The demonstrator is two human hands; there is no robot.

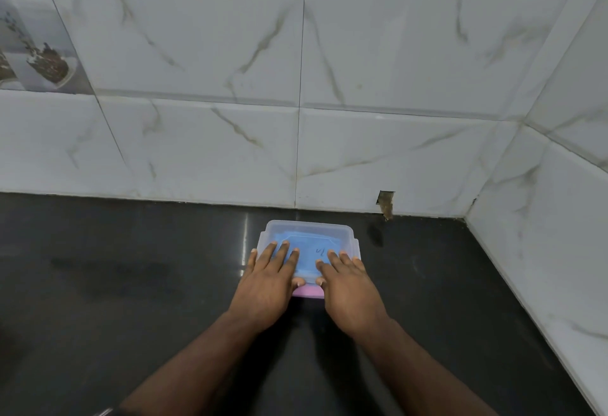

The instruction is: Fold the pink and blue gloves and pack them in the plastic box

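Both hands, left (267,287) and right (349,287), press flat, fingers spread (grip released), on one lidded plastic box (309,234) showing blue glove (307,252) over pink (307,291).

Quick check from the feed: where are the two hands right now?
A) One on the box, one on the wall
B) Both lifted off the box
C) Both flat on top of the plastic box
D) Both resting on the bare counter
C: the left hand and right hand both lie palm-down on the plastic box, fingers spread over its top.

A home kitchen: dark polished counter (131,284) against marble-patterned wall tiles (197,37).
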